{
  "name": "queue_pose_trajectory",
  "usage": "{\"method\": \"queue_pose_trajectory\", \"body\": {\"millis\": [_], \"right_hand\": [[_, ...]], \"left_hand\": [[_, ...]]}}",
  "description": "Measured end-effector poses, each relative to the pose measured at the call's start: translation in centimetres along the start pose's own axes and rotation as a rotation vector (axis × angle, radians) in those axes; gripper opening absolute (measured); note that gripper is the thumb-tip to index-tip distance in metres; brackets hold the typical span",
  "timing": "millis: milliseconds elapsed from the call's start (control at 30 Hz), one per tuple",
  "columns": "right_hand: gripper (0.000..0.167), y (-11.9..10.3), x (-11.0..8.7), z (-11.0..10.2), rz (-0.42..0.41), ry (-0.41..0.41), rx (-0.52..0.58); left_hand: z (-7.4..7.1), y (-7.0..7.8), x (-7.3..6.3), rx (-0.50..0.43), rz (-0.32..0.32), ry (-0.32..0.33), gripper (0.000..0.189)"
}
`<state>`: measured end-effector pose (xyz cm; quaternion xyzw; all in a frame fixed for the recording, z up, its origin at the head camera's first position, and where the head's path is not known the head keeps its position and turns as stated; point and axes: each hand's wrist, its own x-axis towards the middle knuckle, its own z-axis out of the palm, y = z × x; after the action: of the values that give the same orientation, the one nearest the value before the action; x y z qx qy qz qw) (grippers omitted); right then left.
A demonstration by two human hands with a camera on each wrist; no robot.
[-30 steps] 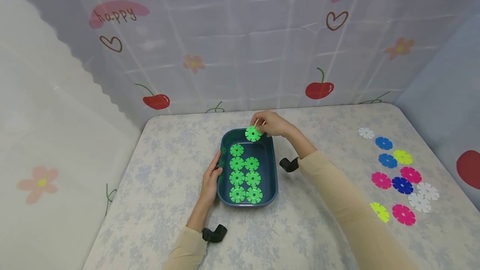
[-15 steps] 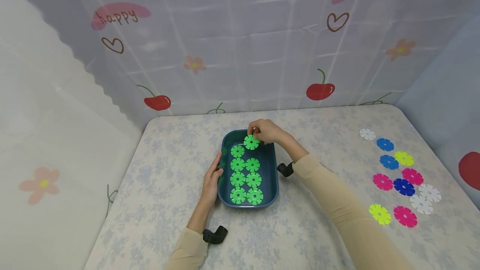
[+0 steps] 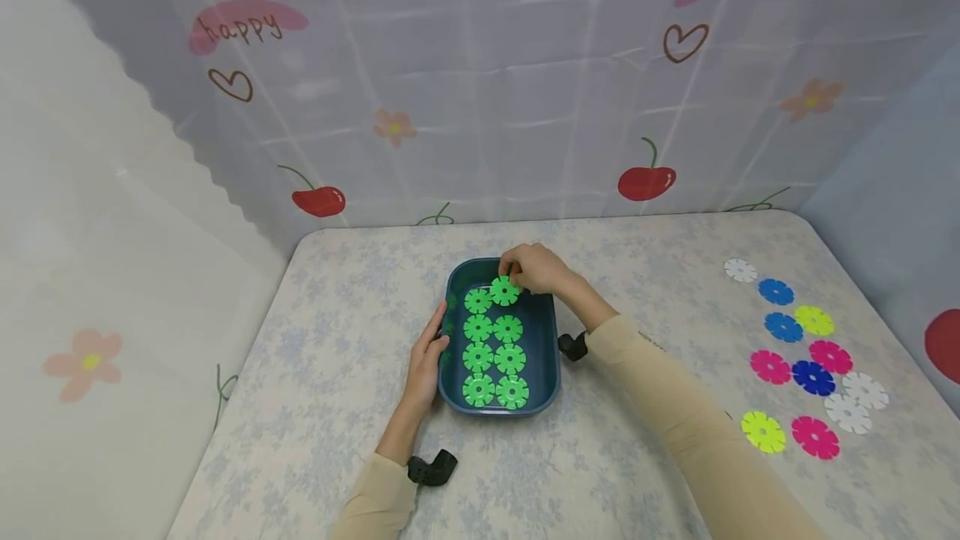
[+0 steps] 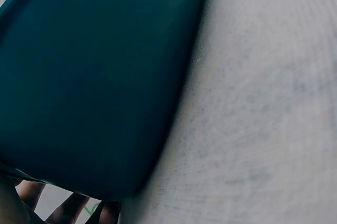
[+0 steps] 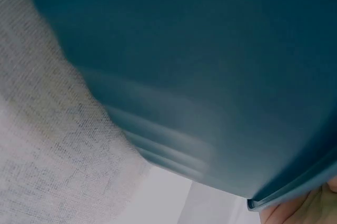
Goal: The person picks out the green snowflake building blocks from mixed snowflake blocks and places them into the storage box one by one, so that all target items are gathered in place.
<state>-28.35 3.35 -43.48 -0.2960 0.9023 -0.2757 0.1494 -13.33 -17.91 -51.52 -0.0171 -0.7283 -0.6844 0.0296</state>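
Observation:
A dark teal tray stands on the table, with several green notched plastic discs lying flat in two columns inside. My right hand reaches over the tray's far right corner and pinches another green notched disc, held at the top of the right column beside the topmost left one. At the tray's left side, my left hand grips the rim with the thumb on the edge. The left wrist view has its fingers behind the tray's wall. In the right wrist view, the tray's outer wall hides the pinched disc.
On the right of the patterned table lie more notched discs: blue, yellow, pink, dark blue and white, some overlapping. A printed curtain hangs behind the table's far edge.
My right hand has lowered the green disc from the tray's far rim toward me, down to the top of the right column. The left hand keeps its hold on the tray.

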Motion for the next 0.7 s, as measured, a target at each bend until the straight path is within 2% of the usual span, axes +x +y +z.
{"method": "queue_pose_trajectory", "body": {"millis": [300, 700], "right_hand": [[0.017, -0.2, -0.02, 0.2, -0.007, 0.039, -0.07], [0.023, -0.42, 0.0, 0.7, 0.004, 0.028, -0.168]], "left_hand": [[-0.17, -0.18, 0.09, 0.003, 0.003, -0.006, 0.052], [-0.18, -0.33, 0.12, 0.005, 0.001, -0.009, 0.052]]}}
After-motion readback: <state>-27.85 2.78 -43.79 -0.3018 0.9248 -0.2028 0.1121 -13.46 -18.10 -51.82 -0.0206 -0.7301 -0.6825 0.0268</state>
